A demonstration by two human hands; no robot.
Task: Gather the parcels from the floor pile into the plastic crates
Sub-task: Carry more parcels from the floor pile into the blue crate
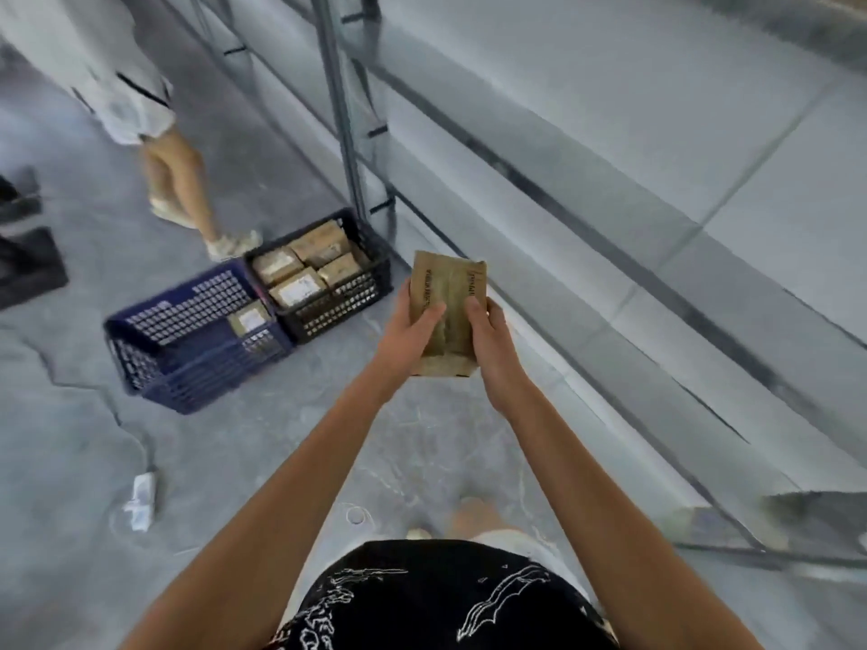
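Parcels are the job, and one brown paper parcel (448, 316) is in the air, held out in front of the person at about waist height, well short of the crates.

Head view: the left hand (413, 337) grips the parcel's left edge, thumb lying across its face. The right hand (490, 340) grips the right edge the same way, fingers curled behind. On the concrete floor (70, 415) ahead and to the left stand two crates touching side by side. The black crate (328, 316), next to a shelving post (345, 133), looks nearly full of brown parcels. The blue crate (187, 368) holds just one small parcel (249, 319) in its far corner. A second person's legs (183, 190) stand just beyond the crates.

Judging from this, the risk lies in the delivery. Tossed from here, the parcel could strike a crate rim and land on the floor. Placed in the black crate, it would sit on a heaped load and could slide off. The blue crate seems the safer target. The other person's feet are close, so a stride forward could bring a collision.
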